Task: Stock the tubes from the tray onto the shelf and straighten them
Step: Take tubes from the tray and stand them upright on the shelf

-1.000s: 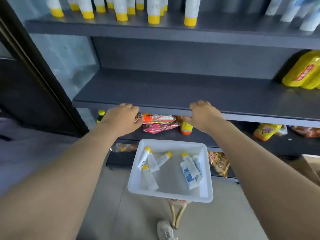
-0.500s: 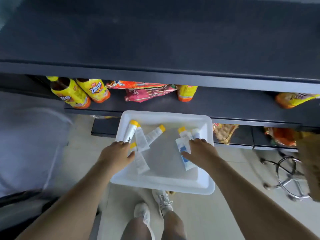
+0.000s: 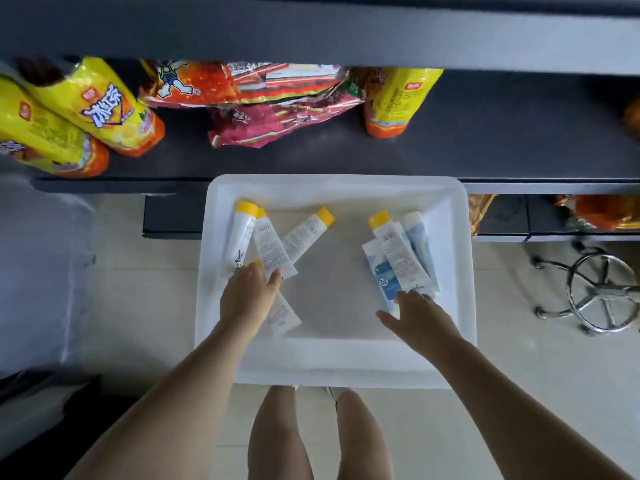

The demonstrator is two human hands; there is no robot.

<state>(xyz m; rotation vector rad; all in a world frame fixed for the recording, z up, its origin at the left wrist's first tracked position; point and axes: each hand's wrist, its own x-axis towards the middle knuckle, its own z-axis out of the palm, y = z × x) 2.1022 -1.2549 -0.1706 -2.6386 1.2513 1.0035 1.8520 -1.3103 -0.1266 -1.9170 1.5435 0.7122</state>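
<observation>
L hand (image 3: pixel 247 299) fingers curled over tubes (image 3: pixel 270 244) in tray (image 3: pixel 332 183), grip unclear; R hand (image 3: pixel 422 320) fingers spread. Tubes prob light, squashy: pinch mid-body.

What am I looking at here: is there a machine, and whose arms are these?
No machine: these are a person's two bare arms, filmed by one wide-angle camera worn on the head, looking down. A white tray stands before a dark shelf holding snack bags and bottles. In the tray lie two clusters: yellow-capped tubes on the left, white and blue tubes on the right. The left hand rests on the left cluster; whether it grips one is unclear. The right hand, fingers spread, touches the right cluster's lower ends.
</observation>
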